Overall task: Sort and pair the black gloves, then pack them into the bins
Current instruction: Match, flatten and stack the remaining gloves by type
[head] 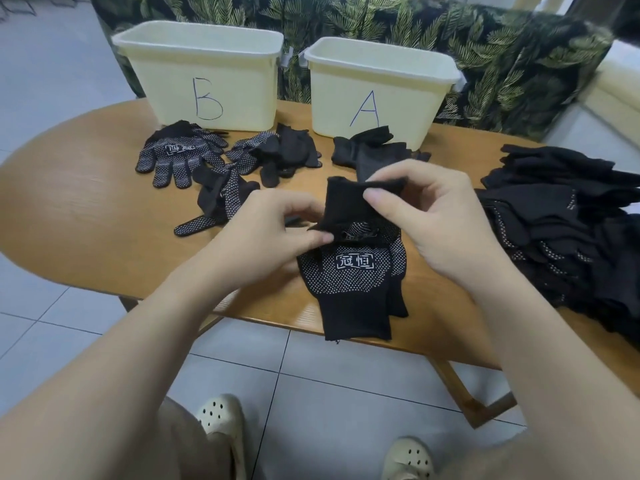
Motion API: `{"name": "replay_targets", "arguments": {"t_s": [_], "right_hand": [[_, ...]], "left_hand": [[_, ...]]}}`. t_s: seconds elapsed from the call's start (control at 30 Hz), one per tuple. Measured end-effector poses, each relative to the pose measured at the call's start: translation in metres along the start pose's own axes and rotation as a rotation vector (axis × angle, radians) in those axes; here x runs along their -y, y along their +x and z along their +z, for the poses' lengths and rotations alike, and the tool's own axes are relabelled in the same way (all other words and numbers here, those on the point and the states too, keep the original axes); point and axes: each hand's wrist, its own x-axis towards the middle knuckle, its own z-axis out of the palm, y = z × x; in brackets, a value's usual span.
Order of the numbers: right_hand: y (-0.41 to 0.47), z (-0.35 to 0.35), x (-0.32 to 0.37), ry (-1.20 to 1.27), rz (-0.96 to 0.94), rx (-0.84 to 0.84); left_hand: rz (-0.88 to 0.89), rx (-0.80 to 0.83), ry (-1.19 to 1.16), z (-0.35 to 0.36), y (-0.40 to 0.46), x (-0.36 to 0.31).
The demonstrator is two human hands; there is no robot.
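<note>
A pair of black dotted gloves [353,271] lies stacked at the table's near edge, cuffs hanging over it, upper part folded back. My left hand [273,233] pinches the folded edge at its left. My right hand [426,216] pinches the fold's top right corner. Cream bin B [204,74] and cream bin A [377,88] stand at the back. Several loose gloves lie in front of them: a flat dotted one [176,157], a crumpled bunch [277,154], a twisted one [221,199], and a plain black one [370,150].
A tall heap of black gloves [568,230] covers the right end of the oval wooden table [86,209]. A leaf-patterned sofa [485,46] stands behind the bins. Tiled floor and my feet in pale clogs [221,420] show below the table edge.
</note>
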Motion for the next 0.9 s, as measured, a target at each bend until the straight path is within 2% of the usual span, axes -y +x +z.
{"name": "replay_targets", "arguments": {"t_s": [0.13, 0.47, 0.73, 0.9], "right_hand": [[-0.018, 0.0, -0.001, -0.026, 0.019, 0.016], [-0.054, 0.003, -0.003, -0.121, 0.019, 0.148], [-0.077, 0.009, -0.011, -0.232, -0.154, 0.251], [-0.087, 0.011, -0.024, -0.311, -0.275, 0.251]], "left_hand": [[0.023, -0.024, 0.103, -0.006, -0.018, -0.003], [0.07, 0.065, 0.2, -0.003, -0.035, -0.002], [0.188, 0.044, 0.318, -0.005, -0.038, -0.002], [0.235, 0.022, 0.337, -0.004, -0.04, 0.003]]}}
